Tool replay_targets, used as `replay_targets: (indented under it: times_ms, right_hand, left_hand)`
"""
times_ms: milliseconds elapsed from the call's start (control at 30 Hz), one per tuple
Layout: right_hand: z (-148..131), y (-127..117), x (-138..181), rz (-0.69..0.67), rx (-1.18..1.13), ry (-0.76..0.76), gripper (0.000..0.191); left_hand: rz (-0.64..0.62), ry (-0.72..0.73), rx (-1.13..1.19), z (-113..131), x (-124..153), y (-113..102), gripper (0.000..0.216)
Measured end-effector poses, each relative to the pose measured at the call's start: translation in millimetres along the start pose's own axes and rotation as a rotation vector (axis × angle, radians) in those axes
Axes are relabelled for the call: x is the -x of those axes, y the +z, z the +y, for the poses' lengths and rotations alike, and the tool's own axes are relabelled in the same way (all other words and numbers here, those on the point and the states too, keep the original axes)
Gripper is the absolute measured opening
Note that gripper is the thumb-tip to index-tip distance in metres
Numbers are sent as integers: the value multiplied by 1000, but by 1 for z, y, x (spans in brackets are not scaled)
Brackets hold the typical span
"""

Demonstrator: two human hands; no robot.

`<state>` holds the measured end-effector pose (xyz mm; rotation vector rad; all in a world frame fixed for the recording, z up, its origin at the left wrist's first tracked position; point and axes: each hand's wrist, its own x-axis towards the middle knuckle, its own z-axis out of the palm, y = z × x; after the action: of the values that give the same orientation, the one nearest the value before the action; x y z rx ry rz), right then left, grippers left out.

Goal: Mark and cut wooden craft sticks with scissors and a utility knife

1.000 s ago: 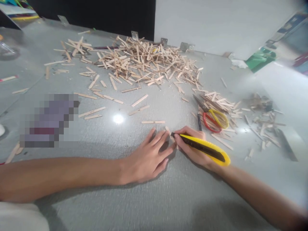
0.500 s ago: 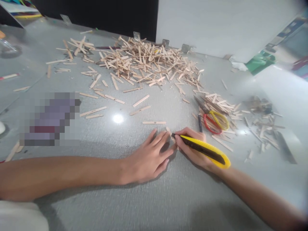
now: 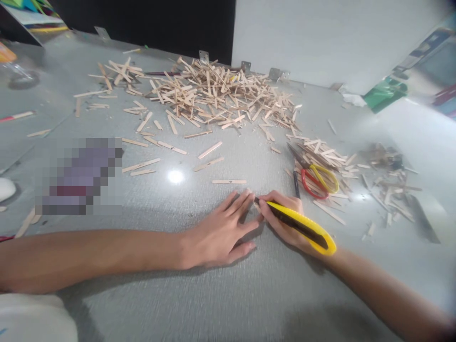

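My right hand (image 3: 283, 213) is closed round a yellow and black utility knife (image 3: 302, 228). The knife's tip points to the upper left, at a small wooden stick (image 3: 256, 203) on the table, mostly hidden by fingers. My left hand (image 3: 223, 232) lies palm down with its fingers spread, the fingertips pressing on that stick beside the blade. Just beyond the left fingertips, a single craft stick (image 3: 229, 182) with a dark mark at its middle lies flat. Scissors (image 3: 317, 180) with red and yellow handles rest to the right, next to a dark pen (image 3: 296, 184).
A large heap of craft sticks (image 3: 221, 92) spreads along the back, with loose sticks (image 3: 140, 165) in front. More cut sticks (image 3: 326, 154) lie under the scissors. A blurred-out purple object (image 3: 80, 173) is at left. A metal blade (image 3: 422, 218) lies far right. Black and white panels stand behind.
The left fingertips have slid slightly over the stick and now cover more of it. The knife's rear end has dipped a little down and left. The view has shifted slightly.
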<state>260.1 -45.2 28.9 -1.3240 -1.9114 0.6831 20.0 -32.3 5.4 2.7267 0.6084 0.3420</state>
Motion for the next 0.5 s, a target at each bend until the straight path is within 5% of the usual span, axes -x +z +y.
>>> replay_targets:
  times_ms: [500]
  right_hand:
    - [17, 2, 8, -13, 70, -92, 7]
  left_hand:
    - [-31, 32, -19, -1, -5, -3, 65]
